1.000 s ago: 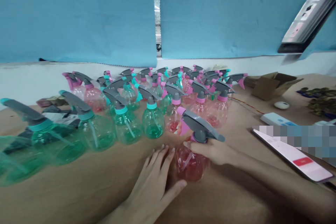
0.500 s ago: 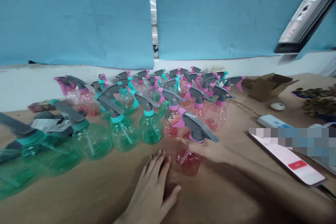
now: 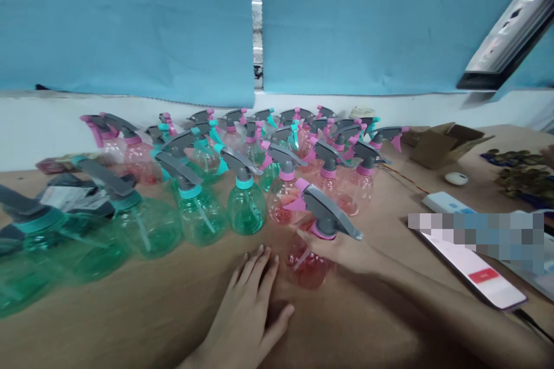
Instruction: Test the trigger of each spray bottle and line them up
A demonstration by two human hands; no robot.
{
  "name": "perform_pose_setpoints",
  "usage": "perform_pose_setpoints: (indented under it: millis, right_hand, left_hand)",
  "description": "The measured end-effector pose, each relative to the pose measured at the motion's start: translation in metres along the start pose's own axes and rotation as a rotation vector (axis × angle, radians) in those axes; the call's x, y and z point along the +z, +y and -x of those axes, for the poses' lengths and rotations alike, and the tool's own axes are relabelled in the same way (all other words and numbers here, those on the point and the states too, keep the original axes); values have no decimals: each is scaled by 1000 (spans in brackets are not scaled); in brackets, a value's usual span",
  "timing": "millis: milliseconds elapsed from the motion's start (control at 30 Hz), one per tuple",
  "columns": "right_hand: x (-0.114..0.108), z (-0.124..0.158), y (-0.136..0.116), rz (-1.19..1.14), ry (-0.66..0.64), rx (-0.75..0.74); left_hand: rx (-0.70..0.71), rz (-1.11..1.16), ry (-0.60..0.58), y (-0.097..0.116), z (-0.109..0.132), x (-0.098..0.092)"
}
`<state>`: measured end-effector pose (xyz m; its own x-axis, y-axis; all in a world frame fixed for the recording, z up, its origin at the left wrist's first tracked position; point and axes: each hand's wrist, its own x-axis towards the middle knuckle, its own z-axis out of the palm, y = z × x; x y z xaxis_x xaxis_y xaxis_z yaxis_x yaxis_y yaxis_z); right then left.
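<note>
My right hand [image 3: 341, 251] is wrapped round a pink spray bottle [image 3: 308, 270] at its upper body, just under the pink collar; some fingers are hidden behind it. The bottle stands upright on the wooden table [image 3: 173, 311], its grey and pink trigger head turned to the left. To its left my left hand [image 3: 249, 305] lies flat on the table, fingers stretched out and holding nothing. Beyond that hand stands a green spray bottle [image 3: 246, 207] with a turquoise collar. Close behind the held bottle is another pink spray bottle [image 3: 282, 199].
Several pink and green spray bottles crowd the table's back and left. On the right lie a phone [image 3: 474, 268], a white power strip [image 3: 445, 203], a white mouse [image 3: 456, 178] and an open cardboard box [image 3: 437, 147]. A blue curtain [image 3: 130, 23] hangs behind.
The camera view has shifted slightly. My right hand keeps its hold on the pink spray bottle, and my left hand stays flat on the table.
</note>
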<state>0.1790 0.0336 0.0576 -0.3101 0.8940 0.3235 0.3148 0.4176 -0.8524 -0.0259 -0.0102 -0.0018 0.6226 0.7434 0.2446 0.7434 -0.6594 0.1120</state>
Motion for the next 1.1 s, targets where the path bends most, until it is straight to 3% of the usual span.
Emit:
perform_pose_setpoints:
  millis: [267,733,1100]
  right_hand:
    - [1,-3,-15,-113,13,64]
    - [-4,-2,-10,-69,-53,41]
    - [-7,0,-10,-56,-44,53]
  left_hand:
    - [-11,16,-21,0,1,0]
    - [-13,-5,31,-3,1,2]
    - [-22,5,-18,-1,-1,-1]
